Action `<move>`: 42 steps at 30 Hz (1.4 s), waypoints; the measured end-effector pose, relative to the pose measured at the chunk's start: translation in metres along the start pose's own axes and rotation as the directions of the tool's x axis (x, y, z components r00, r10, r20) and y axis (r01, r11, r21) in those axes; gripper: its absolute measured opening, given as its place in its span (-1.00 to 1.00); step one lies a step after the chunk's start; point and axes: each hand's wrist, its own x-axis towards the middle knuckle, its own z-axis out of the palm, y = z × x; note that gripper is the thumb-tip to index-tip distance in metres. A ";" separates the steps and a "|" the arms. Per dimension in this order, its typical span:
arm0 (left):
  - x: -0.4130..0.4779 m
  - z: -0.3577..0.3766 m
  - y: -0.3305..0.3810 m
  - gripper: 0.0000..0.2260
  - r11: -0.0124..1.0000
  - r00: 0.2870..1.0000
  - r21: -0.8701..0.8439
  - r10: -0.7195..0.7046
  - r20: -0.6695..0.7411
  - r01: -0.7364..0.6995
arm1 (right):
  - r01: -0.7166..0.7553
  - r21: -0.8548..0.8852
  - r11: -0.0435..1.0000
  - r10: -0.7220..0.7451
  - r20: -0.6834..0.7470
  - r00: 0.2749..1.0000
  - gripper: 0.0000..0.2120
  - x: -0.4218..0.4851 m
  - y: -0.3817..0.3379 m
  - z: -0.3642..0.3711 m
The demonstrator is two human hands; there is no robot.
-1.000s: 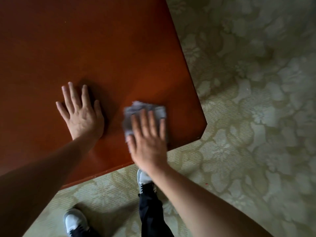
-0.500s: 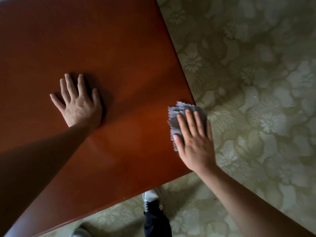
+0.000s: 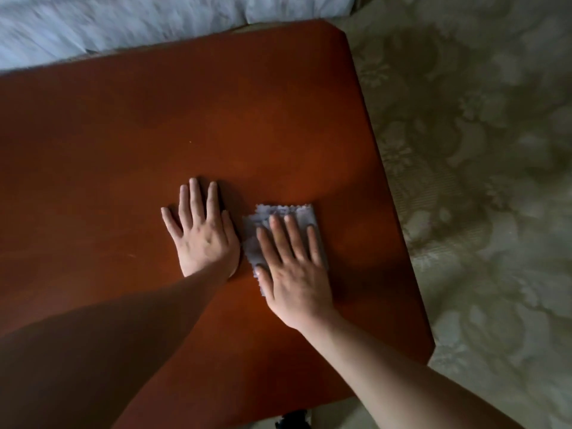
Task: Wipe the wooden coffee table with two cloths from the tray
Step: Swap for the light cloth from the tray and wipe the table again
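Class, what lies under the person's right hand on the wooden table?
A grey cloth, pressed on the table by the right hand. Its far edge and left side show; the rest is covered.

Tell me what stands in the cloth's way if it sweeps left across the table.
The left hand, flat on the table, lies just left of the cloth under the right hand.

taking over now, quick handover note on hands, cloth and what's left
Left hand: flat and bare on the coffee table, fingers straight.
Right hand: flat on the grey cloth, pressing it to the tabletop just right of the left hand.
Done: wiping under way with one cloth; area covered cannot be told.
Left: tray and second cloth are out of view; fetch that cloth, wipe the rest.
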 end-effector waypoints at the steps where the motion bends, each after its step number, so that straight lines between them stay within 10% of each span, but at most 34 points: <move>1: 0.000 0.000 0.000 -0.48 1.000 1.000 -0.007 0.007 0.005 -0.007 | 0.030 0.002 1.000 -0.030 -0.009 1.000 -0.34 0.002 -0.003 0.000; 6: 0.000 -0.002 -0.001 -0.47 1.000 1.000 0.008 -0.006 0.018 0.006 | 0.073 -0.053 0.996 -0.075 -0.037 0.996 -0.34 -0.009 0.036 -0.003; 16: 0.002 -0.013 -0.005 -0.53 0.995 1.000 -0.098 0.005 0.001 -0.004 | -0.308 -0.105 0.946 0.307 -0.030 0.951 -0.26 0.000 0.048 -0.011; 21: 0.043 -0.030 -0.071 -0.68 0.973 0.988 -0.181 0.131 -0.087 -0.145 | -0.064 -0.067 0.996 0.064 0.003 0.998 -0.28 0.020 -0.021 -0.002; 28: 0.132 -0.051 -0.172 -0.70 0.987 0.987 -0.124 -0.112 -0.115 0.097 | 0.227 0.046 0.973 -0.228 0.008 0.974 -0.32 0.094 -0.176 0.017; 33: 0.175 -0.052 -0.170 -0.68 0.982 0.986 -0.145 -0.135 -0.098 0.120 | 0.304 0.000 0.953 -0.303 -0.061 0.951 -0.37 0.153 -0.163 0.012; 42: 0.203 -0.032 -0.121 -0.57 0.987 0.984 -0.063 -0.154 -0.086 0.149 | -0.293 -0.056 0.955 0.281 -0.160 0.946 -0.36 0.199 0.012 -0.024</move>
